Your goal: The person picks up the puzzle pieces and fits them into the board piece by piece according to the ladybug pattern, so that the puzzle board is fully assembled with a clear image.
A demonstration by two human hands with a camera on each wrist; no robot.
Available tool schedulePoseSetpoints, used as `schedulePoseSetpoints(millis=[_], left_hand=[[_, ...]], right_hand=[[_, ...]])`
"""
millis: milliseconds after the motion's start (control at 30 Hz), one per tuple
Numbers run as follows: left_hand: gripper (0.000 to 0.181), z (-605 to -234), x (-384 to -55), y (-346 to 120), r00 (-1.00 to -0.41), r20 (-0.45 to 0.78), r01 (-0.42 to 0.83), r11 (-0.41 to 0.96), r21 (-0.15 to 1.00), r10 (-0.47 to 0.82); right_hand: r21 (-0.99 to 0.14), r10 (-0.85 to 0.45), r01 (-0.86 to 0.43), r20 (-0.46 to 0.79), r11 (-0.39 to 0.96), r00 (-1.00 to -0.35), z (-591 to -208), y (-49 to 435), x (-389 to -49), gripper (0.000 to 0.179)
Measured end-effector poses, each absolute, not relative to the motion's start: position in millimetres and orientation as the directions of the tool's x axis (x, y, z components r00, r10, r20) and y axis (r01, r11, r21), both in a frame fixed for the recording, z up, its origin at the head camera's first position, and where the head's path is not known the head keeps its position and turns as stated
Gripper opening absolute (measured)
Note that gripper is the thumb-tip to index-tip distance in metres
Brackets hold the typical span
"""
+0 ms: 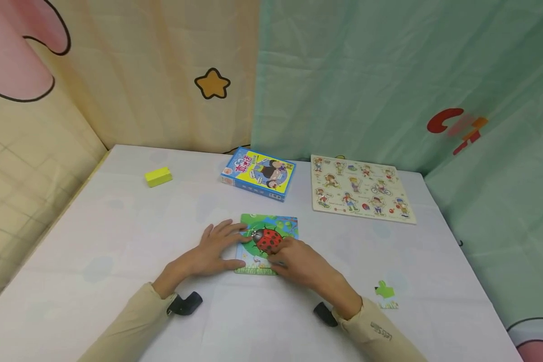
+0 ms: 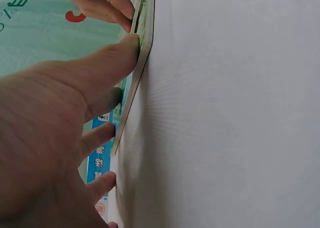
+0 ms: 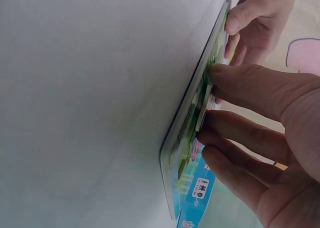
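A square ladybug jigsaw puzzle (image 1: pixel 268 240) with a green and blue border lies flat on the table. My left hand (image 1: pixel 214 249) rests on its left side with fingers spread, the thumb (image 2: pixel 117 58) pressing near the board's front corner. Over the lower right part, my right hand (image 1: pixel 298 259) pinches a puzzle piece (image 3: pixel 204 108) between thumb and fingers. That piece stands slightly raised from the board in the right wrist view, and the hand hides most of it. A loose green and white puzzle piece (image 1: pixel 386 295) lies on the table to the right of my right hand.
Behind the puzzle sits a blue and yellow box (image 1: pixel 260 172). A wooden board with figure pieces (image 1: pixel 362 188) lies at the back right, and a yellow-green block (image 1: pixel 158 177) at the back left. Printed curtains (image 1: pixel 344 75) hang along the table's (image 1: pixel 131 241) far edge.
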State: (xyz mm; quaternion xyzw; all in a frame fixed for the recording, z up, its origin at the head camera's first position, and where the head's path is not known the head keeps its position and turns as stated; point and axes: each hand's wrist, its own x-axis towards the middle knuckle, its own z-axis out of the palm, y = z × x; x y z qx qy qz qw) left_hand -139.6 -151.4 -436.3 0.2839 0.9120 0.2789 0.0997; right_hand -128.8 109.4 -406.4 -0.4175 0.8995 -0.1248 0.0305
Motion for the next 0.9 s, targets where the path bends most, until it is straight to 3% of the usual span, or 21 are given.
schedulePoseSetpoints(millis=[167, 400, 700, 900], left_hand=[[0.054, -432.7, -137.9, -145.8, -0.814, 0.016, 0.508, 0.698, 0.505, 0.580], [0.031, -422.8, -134.1, -136.9, -0.693, -0.013, 0.627, 0.612, 0.482, 0.720], [0.026, -417.8, -128.4, -137.9, -0.699, -0.047, 0.595, 0.618, 0.514, 0.713], [0.026, -417.1, -129.2, -138.3, -0.694, -0.038, 0.595, 0.603, 0.531, 0.719]], right_hand=[[-0.219, -0.777, -0.768, 0.065, 0.601, -0.626, -406.6, 107.9, -129.8, 0.009], [-0.252, -0.754, -0.743, 0.072, 0.620, -0.653, -408.4, 108.5, -130.2, 0.012], [-0.222, -0.759, -0.746, 0.039, 0.628, -0.650, -406.2, 107.0, -128.7, 0.010], [-0.282, -0.727, -0.700, 0.015, 0.656, -0.687, -406.2, 108.8, -128.5, 0.017]])
